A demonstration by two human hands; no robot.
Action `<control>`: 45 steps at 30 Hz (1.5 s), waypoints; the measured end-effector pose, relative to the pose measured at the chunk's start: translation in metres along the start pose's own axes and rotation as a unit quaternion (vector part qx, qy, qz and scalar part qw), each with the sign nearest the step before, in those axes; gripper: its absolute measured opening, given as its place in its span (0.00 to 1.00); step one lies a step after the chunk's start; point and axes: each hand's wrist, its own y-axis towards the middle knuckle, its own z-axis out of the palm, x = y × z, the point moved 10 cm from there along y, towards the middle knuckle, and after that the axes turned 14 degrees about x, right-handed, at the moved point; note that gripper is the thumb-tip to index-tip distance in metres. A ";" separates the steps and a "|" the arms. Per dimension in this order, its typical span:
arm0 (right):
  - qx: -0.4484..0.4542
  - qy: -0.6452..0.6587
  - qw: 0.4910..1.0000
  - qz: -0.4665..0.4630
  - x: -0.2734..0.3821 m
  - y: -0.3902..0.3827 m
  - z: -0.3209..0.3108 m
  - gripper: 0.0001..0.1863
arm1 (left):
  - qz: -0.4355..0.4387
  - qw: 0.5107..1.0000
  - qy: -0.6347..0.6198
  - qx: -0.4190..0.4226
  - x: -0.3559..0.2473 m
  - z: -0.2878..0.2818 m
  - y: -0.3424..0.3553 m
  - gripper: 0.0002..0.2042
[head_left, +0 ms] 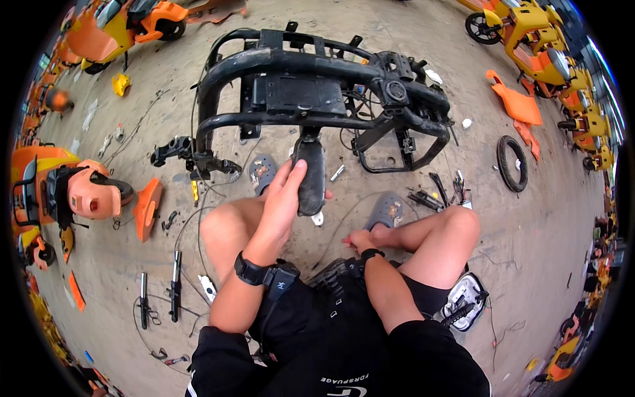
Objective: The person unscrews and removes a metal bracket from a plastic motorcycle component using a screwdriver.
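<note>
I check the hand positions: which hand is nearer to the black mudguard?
Left. The left hand grips the black mudguard; the right hand is lower, on the floor, apart from it.

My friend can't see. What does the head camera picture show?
A seated person's left hand grips a dark curved part under a black scooter frame. Their right hand reaches down to the concrete floor, among scattered orange panels.

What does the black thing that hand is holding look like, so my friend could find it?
Find the big black tube frame lying on the concrete floor. Just below its middle, the left hand grips a long, narrow black mudguard, smooth, curved and dusty, unlike the frame's tubes.
</note>
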 end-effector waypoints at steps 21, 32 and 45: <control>-0.057 0.070 0.995 -0.036 0.022 0.002 0.003 0.14 | -0.020 1.000 0.024 0.005 0.013 -0.001 0.000 0.18; -0.100 0.079 0.990 -0.061 0.031 -0.012 -0.002 0.14 | -0.019 0.999 0.043 0.012 0.014 -0.001 0.001 0.18; -0.073 -0.075 0.993 -0.055 0.054 -0.028 0.011 0.15 | -0.021 0.997 0.067 0.015 0.017 0.007 0.007 0.18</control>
